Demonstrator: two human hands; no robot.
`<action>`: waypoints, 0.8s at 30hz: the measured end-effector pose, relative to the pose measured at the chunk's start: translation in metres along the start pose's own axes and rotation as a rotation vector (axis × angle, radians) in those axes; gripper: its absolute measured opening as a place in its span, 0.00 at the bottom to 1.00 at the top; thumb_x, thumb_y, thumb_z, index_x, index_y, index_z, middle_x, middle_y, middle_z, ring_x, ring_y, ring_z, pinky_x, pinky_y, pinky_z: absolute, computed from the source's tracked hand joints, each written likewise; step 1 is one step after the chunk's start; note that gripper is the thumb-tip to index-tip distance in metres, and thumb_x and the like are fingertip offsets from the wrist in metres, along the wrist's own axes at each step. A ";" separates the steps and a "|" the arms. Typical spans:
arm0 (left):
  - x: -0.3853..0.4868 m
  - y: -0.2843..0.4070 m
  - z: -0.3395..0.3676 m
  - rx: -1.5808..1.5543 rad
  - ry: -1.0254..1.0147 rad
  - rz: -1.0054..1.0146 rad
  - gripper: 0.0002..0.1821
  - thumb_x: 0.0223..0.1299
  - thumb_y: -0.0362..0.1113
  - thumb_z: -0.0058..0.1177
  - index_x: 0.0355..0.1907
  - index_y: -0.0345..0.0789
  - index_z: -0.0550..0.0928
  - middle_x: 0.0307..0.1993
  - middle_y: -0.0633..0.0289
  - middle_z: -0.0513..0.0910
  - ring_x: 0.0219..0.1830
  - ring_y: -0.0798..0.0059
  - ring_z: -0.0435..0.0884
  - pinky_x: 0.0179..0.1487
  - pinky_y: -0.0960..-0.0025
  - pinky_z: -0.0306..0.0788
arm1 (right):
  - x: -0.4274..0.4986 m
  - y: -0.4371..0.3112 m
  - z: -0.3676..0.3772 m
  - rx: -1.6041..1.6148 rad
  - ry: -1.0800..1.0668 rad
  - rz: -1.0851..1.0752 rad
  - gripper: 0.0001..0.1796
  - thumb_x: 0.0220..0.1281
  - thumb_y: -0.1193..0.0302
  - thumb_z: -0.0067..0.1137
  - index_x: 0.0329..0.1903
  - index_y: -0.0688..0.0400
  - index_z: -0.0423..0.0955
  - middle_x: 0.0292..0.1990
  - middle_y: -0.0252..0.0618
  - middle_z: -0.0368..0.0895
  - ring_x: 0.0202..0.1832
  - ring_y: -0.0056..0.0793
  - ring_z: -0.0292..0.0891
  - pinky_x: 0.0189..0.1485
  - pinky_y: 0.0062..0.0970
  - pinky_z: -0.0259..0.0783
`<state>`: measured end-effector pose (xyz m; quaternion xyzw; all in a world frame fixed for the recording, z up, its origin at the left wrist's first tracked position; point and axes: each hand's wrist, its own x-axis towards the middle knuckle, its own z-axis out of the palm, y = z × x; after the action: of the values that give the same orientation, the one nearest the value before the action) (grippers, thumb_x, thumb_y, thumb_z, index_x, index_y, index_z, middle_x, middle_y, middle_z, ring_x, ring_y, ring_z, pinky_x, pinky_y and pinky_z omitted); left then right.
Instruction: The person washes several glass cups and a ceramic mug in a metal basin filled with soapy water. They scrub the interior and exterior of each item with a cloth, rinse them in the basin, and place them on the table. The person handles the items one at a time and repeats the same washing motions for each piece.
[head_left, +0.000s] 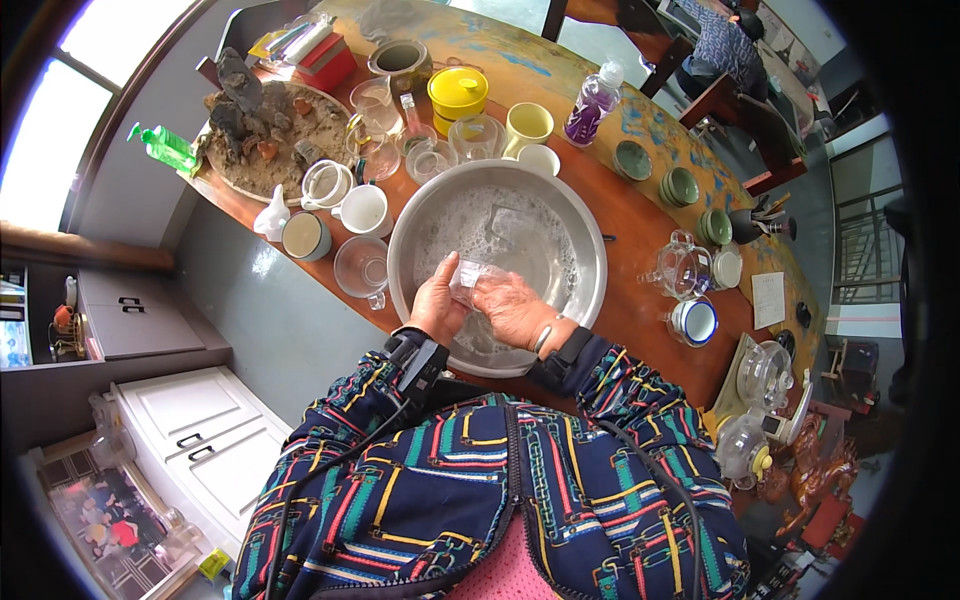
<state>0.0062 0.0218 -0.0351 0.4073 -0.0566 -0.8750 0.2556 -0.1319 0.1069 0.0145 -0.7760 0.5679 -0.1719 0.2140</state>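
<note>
A wide metal basin (592, 300) of soapy water stands on the wooden table in front of me. Over its near part, my left hand (437, 304) grips a small clear glass vessel (470, 275) from the left. My right hand (517, 306) wraps the same vessel from the right, with its fingertips partly hidden around or in it. A clear, angular shape (514, 217) lies in the water beyond my hands; I cannot tell what it is. A clear glass cup (361, 266) with a handle is just left of the basin.
White mugs (364, 211), glass pitchers (375, 105) and a yellow lidded pot (457, 91) crowd the basin's far left side. Right of it are a glass teapot (683, 266), green bowls (679, 187) and a blue-rimmed cup (694, 322). A purple bottle (592, 105) stands beyond. Another person sits far right.
</note>
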 end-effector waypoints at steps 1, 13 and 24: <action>0.000 -0.001 0.000 0.021 0.000 0.012 0.20 0.67 0.49 0.56 0.50 0.35 0.77 0.47 0.55 0.84 0.49 0.61 0.82 0.56 0.53 0.73 | 0.000 0.000 -0.002 -0.102 -0.016 -0.017 0.21 0.53 0.75 0.51 0.53 0.55 0.77 0.46 0.37 0.79 0.59 0.38 0.71 0.56 0.43 0.65; 0.008 -0.001 -0.001 0.017 -0.059 0.123 0.15 0.66 0.45 0.59 0.43 0.36 0.78 0.38 0.58 0.83 0.42 0.62 0.81 0.52 0.53 0.74 | 0.019 -0.007 0.036 1.533 0.167 0.615 0.33 0.50 0.84 0.48 0.65 0.60 0.69 0.54 0.49 0.80 0.56 0.37 0.76 0.60 0.29 0.68; 0.018 0.003 -0.005 0.090 -0.052 0.122 0.18 0.68 0.48 0.55 0.46 0.34 0.78 0.41 0.55 0.85 0.44 0.62 0.83 0.51 0.53 0.75 | 0.016 -0.014 0.036 0.831 0.148 0.411 0.27 0.52 0.80 0.48 0.59 0.60 0.74 0.56 0.44 0.77 0.60 0.37 0.71 0.56 0.35 0.66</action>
<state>0.0013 0.0109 -0.0496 0.3912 -0.1273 -0.8647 0.2881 -0.0973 0.1007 -0.0081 -0.4818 0.6066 -0.3937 0.4948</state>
